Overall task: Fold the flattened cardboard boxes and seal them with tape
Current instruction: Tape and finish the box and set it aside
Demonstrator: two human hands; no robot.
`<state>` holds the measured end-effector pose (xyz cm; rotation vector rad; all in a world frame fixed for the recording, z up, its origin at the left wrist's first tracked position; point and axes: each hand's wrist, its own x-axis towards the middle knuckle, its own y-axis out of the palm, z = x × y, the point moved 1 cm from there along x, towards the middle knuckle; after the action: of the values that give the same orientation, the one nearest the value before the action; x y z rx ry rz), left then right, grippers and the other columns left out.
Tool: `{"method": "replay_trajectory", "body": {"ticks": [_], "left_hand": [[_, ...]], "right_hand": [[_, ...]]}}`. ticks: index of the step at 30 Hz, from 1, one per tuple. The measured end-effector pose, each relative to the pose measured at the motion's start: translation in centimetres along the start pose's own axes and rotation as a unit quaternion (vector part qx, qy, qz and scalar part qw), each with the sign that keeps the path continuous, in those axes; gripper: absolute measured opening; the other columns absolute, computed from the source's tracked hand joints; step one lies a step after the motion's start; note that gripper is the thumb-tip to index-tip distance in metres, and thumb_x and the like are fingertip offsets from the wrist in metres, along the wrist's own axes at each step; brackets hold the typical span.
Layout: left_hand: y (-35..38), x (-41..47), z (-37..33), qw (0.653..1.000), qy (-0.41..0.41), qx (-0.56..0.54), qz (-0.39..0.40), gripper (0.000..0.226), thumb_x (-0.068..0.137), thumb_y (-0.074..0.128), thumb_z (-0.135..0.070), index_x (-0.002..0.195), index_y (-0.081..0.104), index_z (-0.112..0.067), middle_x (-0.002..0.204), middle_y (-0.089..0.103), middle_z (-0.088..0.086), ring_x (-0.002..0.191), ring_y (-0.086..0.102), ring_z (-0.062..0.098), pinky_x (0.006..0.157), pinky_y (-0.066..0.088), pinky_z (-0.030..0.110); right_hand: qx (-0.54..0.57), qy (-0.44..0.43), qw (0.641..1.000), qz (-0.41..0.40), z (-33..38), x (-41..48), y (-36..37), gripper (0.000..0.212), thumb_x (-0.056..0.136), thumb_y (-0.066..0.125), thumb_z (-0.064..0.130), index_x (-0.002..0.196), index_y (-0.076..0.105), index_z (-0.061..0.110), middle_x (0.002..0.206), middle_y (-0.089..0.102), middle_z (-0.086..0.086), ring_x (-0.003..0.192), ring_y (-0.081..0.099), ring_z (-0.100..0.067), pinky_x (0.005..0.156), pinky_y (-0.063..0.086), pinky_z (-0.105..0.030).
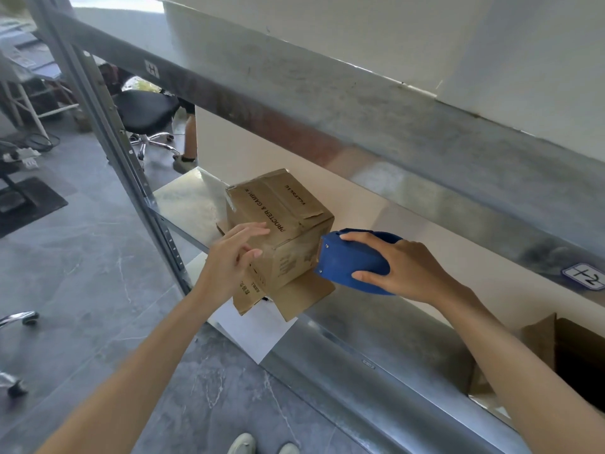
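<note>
One brown cardboard box with black printing (pixel 280 224) stands tilted on the lower metal shelf (pixel 186 204), its bottom flaps hanging over the shelf edge. The left hand (pixel 229 257) rests on the box's near corner with fingers almost straight. The right hand (pixel 402 263) grips one blue plastic tape dispenser (pixel 347 260), whose front edge touches the right side of the box. One open brown carton (pixel 556 358) sits further right. One black swivel stool (pixel 147 113) stands behind on the floor.

A black stool (pixel 147 113) stands on the grey floor (pixel 82 257) behind the metal rack's upright (pixel 157 221).
</note>
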<state>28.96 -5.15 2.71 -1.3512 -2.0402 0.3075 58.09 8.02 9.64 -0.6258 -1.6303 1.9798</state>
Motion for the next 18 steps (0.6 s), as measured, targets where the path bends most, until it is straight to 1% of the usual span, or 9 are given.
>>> {"method": "replay_trajectory", "body": {"ticks": [3, 5, 7, 10, 12, 15, 18], "left_hand": [[0.5, 0.1, 0.9, 0.999, 0.048, 0.012, -0.006, 0.034, 0.091, 0.063, 0.008, 0.118, 0.07, -0.012, 0.126, 0.061, -0.008, 0.089, 0.062, -0.005, 0.075, 0.043, 0.005], [0.8, 0.2, 1.6, 0.997, 0.071, 0.014, -0.01, 0.033, 0.092, 0.063, 0.008, 0.118, 0.07, -0.01, 0.126, 0.062, -0.002, 0.101, 0.061, -0.003, 0.08, 0.045, 0.007], [0.8, 0.3, 2.3, 0.996, 0.088, 0.006, -0.007, 0.033, 0.093, 0.063, 0.006, 0.12, 0.07, -0.012, 0.127, 0.061, -0.005, 0.107, 0.061, 0.001, 0.084, 0.046, 0.009], [0.6, 0.3, 3.1, 0.994, 0.106, -0.006, -0.001, 0.033, 0.093, 0.063, 0.003, 0.121, 0.069, -0.015, 0.128, 0.059, -0.012, 0.104, 0.061, -0.002, 0.084, 0.047, 0.01], [0.7, 0.5, 3.5, 0.993, 0.114, -0.006, 0.001, 0.031, 0.093, 0.064, 0.001, 0.119, 0.069, -0.015, 0.125, 0.06, -0.01, 0.1, 0.062, 0.0, 0.085, 0.049, 0.012], [0.7, 1.0, 4.0, 0.992, 0.127, 0.0, 0.01, 0.02, 0.095, 0.064, -0.005, 0.113, 0.071, -0.012, 0.122, 0.061, -0.007, 0.095, 0.065, 0.006, 0.085, 0.055, 0.026], [0.3, 1.7, 4.3, 0.983, 0.161, 0.084, -0.009, 0.016, 0.096, 0.064, -0.023, 0.109, 0.074, -0.019, 0.117, 0.066, -0.011, 0.097, 0.064, 0.012, 0.08, 0.056, 0.034]], "right_hand": [[-0.007, 0.008, 1.0, 0.008, 0.1, 0.2, 0.3, 0.064, 0.091, 0.056, 0.057, 0.141, 0.017, 0.061, 0.096, 0.071, 0.001, 0.075, 0.065, -0.02, 0.073, 0.053, -0.033], [-0.007, 0.015, 1.0, 0.009, 0.2, 0.1, 0.5, 0.065, 0.091, 0.056, 0.057, 0.14, 0.014, 0.062, 0.099, 0.071, 0.001, 0.077, 0.066, -0.021, 0.074, 0.053, -0.034], [-0.003, 0.022, 1.0, 0.009, 0.2, 0.0, 0.5, 0.067, 0.09, 0.058, 0.055, 0.138, 0.011, 0.064, 0.101, 0.071, 0.002, 0.078, 0.066, -0.021, 0.074, 0.053, -0.034], [-0.01, 0.026, 1.0, 0.014, 0.3, 0.1, 0.5, 0.069, 0.09, 0.058, 0.055, 0.138, 0.009, 0.065, 0.101, 0.071, 0.005, 0.077, 0.065, -0.019, 0.073, 0.053, -0.033], [-0.021, 0.026, 0.999, 0.012, 0.6, 0.4, 0.5, 0.069, 0.091, 0.057, 0.056, 0.139, 0.008, 0.065, 0.101, 0.071, 0.005, 0.077, 0.065, -0.019, 0.071, 0.052, -0.032], [-0.033, 0.026, 0.999, 0.006, 0.9, 0.8, 0.5, 0.07, 0.091, 0.056, 0.057, 0.139, 0.006, 0.064, 0.1, 0.071, 0.007, 0.074, 0.064, -0.016, 0.066, 0.049, -0.028], [-0.041, 0.029, 0.999, 0.005, 1.0, 1.2, 0.4, 0.07, 0.091, 0.055, 0.058, 0.141, 0.006, 0.064, 0.101, 0.071, 0.006, 0.074, 0.064, -0.017, 0.067, 0.051, -0.03]]}}
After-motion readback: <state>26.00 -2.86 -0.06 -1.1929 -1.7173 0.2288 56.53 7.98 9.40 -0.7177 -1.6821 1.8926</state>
